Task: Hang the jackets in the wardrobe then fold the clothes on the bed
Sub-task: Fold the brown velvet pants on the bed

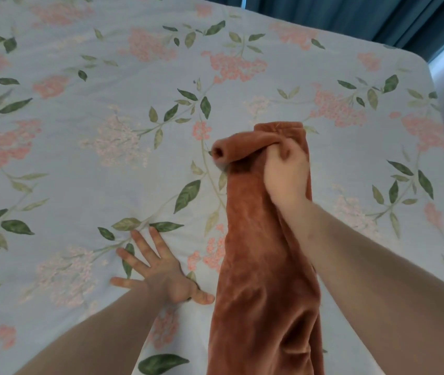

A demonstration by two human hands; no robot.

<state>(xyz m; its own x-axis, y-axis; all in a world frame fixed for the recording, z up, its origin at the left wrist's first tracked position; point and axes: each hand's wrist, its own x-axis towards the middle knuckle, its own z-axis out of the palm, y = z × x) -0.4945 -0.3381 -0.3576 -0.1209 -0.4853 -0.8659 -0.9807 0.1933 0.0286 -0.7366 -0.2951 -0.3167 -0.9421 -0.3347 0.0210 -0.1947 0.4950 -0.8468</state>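
Gripping the plush rust-brown garment (264, 253) bunched in my right hand (287, 174), I spread my left hand (161, 269) fingers on the floral bed (93, 158).

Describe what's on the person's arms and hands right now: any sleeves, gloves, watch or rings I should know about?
Both forearms are bare up to the frame edge; no sleeve or cuff shows. The left hand has no glove, and no ring shows on its fingers. The right hand is also ungloved; its fingers are mostly hidden, so rings there cannot be ruled out. No watch, bracelet or markings show on either wrist.
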